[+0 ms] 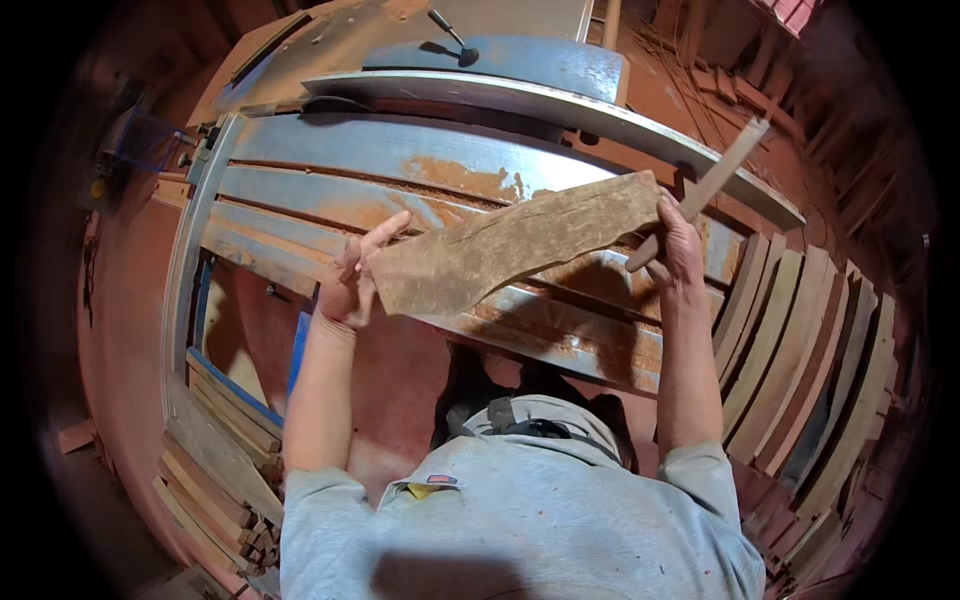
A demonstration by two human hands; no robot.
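Head view, rough board (525,240), long axis rising rightward

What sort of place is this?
Probably a woodworking shop: there's a grey metal machine table streaked with orange-brown sawdust, long brown wooden boards side by side, and a rough brown wooden plank.

Above the worktop (310,145), a board (520,240) is held crosswise, its left end set against the left hand (350,280), its right end gripped in the right hand (682,245). By that hand a stick (732,165) is also held, just beside the board's end. Behind the board, the worktop is crossed by a fence (480,95); behind that, a lever (455,40) is placed. Planks (785,340) are ranged at right, a timber stack (205,495) at lower left.
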